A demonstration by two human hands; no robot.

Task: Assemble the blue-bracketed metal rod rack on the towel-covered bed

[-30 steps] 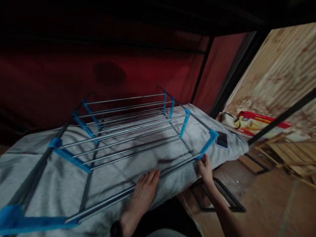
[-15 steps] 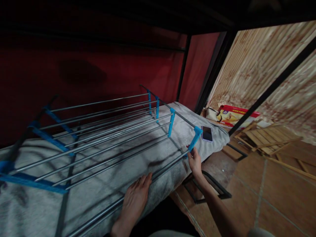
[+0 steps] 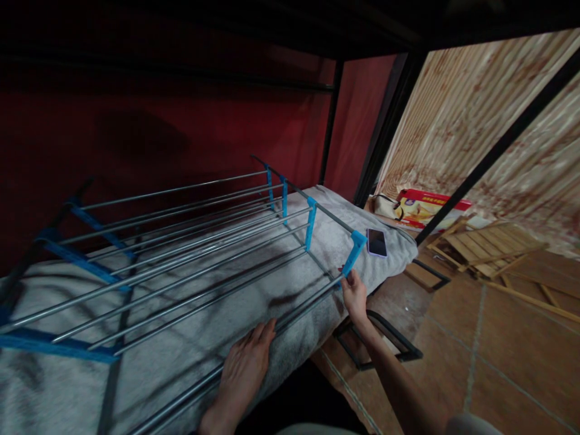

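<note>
A shoe rack (image 3: 310,223) of grey metal tubes and blue plastic brackets lies on a grey blanket (image 3: 158,377). My left hand (image 3: 247,365) rests flat across a pair of tubes (image 3: 181,397) at the near edge, its fingers stretched out over them. At the right end of those tubes, my right hand (image 3: 354,296) grips the corner where they meet a blue bracket (image 3: 353,252). Its fingertips are partly hidden behind the corner. A phone (image 3: 377,242) lies on the blanket just beyond that bracket.
A black metal frame (image 3: 333,127) surrounds the blanketed bed, with a red wall behind. To the right, a folded wooden rack (image 3: 489,248) and a red and yellow box (image 3: 430,208) are on the tiled floor (image 3: 521,356). A black metal bar loop (image 3: 380,341) juts out below the bed.
My view has shifted slightly, so the rack and both hands appear a little further left. Both hands keep the same places on the rack.
</note>
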